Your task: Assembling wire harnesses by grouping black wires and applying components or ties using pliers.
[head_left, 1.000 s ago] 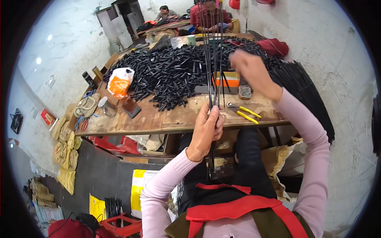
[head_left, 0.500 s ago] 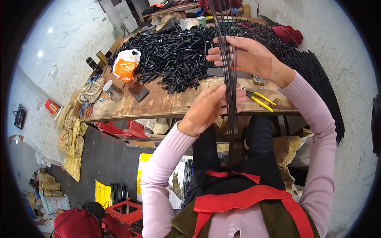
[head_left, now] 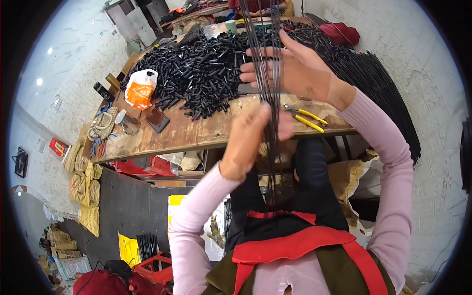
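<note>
A loose bundle of long, thin black rods [head_left: 268, 91] stands nearly upright before me, its top running out of the picture and its lower end over my lap. Around its middle my left hand [head_left: 250, 140] is closed, thumb in front and fingers behind, somewhat blurred. Higher up, my right hand [head_left: 300, 73] is open, the fingers stretched out flat behind the rods and the thumb raised. Yellow-handled pliers [head_left: 310, 121] lie on the wooden table [head_left: 196, 130] just beyond the bundle.
A big heap of short black tubular pieces [head_left: 196, 69] covers the table. More long black rods [head_left: 378, 88] lie at the right. On the left are a white-and-orange plastic bag [head_left: 141, 89], a phone [head_left: 157, 120] and a glass jar [head_left: 129, 123]. Another person [head_left: 248, 6] is at the far end.
The rods and both hands have shifted a little left in the view, along with the whole scene. My right hand's thumb has lifted away from the rods; the rods spread more at the top.
</note>
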`<action>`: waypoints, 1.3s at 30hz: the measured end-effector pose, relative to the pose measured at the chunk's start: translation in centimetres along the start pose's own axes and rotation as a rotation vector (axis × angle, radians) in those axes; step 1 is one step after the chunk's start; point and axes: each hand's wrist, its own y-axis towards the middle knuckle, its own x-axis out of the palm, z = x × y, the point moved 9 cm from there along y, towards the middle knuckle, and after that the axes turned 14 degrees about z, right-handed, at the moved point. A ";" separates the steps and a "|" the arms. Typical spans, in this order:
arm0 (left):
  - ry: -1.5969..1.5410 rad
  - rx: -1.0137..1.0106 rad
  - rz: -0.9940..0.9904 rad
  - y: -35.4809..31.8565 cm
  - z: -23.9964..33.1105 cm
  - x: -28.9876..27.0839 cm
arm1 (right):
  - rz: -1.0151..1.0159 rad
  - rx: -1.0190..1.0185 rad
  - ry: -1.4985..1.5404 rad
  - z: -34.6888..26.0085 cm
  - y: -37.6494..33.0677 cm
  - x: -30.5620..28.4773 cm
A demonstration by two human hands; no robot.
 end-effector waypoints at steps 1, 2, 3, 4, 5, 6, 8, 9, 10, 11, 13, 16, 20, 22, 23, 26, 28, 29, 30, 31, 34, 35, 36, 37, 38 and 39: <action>-0.061 0.048 -0.018 0.9 0.8 0.1 | -0.034 -0.004 0.029 -0.2 0.3 0.4; -0.059 0.064 -0.062 1.9 1.3 0.4 | -0.069 -0.018 0.052 -0.8 0.7 0.5; -0.091 -0.001 -0.082 1.5 0.4 0.6 | -0.054 0.002 0.097 -0.7 0.8 0.2; -0.121 -0.066 -0.102 0.4 -0.7 0.8 | -0.054 -0.002 0.092 -0.7 0.3 0.0; -0.095 -0.128 -0.096 -0.7 -1.5 1.2 | -0.024 -0.010 0.063 -0.5 -0.3 -0.3; -0.067 -0.195 -0.081 -2.0 -2.1 1.5 | 0.002 -0.013 0.041 0.0 -0.6 -0.4; 0.028 -0.139 -0.087 -1.7 -1.5 1.3 | -0.005 -0.039 0.021 -0.1 -0.7 0.1; 0.005 -0.058 -0.104 -0.1 -0.7 1.2 | 0.023 -0.029 0.034 -0.3 -0.4 -0.1; -0.019 0.024 -0.122 0.9 0.2 1.1 | 0.053 -0.018 0.046 -0.3 -0.2 -0.5; -0.052 -0.059 -0.146 1.6 0.3 1.2 | 0.025 -0.041 0.027 -0.8 0.1 -0.5; -0.132 -0.156 -0.158 -0.1 -1.2 1.4 | 0.028 -0.023 0.033 -0.3 -0.5 -0.9; -0.221 -0.268 -0.222 -1.4 -2.0 1.7 | 0.016 -0.031 0.007 -0.1 -1.2 -0.5; -0.217 -0.186 -0.252 -0.1 -1.0 1.9 | 0.112 -0.015 -0.115 0.6 -1.4 -1.8; -0.190 -0.236 -0.224 -1.0 -1.6 1.9 | 0.066 -0.031 -0.170 1.0 -2.1 -2.1; -0.185 -0.223 -0.227 -1.2 -1.8 1.7 | 0.046 -0.047 -0.171 1.0 -2.8 -1.6; -0.140 -0.193 -0.253 -0.4 -1.5 1.9 | 0.069 -0.105 -0.267 0.6 -3.6 -1.4; -0.128 -0.186 -0.254 -0.3 -1.5 2.2 | 0.056 -0.087 -0.258 0.9 -3.6 -1.9; -0.116 -0.174 -0.249 -0.1 -1.4 2.1 | 0.113 -0.095 -0.299 1.0 -3.4 -2.1; -0.114 -0.179 -0.244 0.5 -1.4 1.9 | 0.169 -0.104 -0.341 0.9 -3.2 -2.4; -0.143 -0.161 -0.290 1.3 -1.2 2.1 | 0.168 -0.100 -0.336 0.6 -3.0 -2.0; -0.220 -0.116 -0.350 2.5 -0.5 2.5 | 0.279 -0.256 -0.511 -1.2 -2.6 -2.4; -0.305 -0.176 -0.370 2.4 -1.0 2.2 | 0.246 -0.289 -0.513 -0.7 -2.9 -1.9; -0.391 -0.232 -0.387 2.2 -1.5 1.7 | 0.209 -0.323 -0.516 -0.2 -3.2 -1.2; -0.671 -0.317 -0.368 2.6 -3.6 0.3 | 0.280 -0.185 -0.600 2.2 -3.5 -2.4; -0.676 -0.312 -0.362 3.2 -5.5 -0.5 | 0.317 -0.153 -0.660 4.4 -4.5 -3.1; -0.596 -0.385 -0.279 4.2 -8.3 -1.3 | 0.299 -0.170 -0.603 8.3 -5.0 -5.2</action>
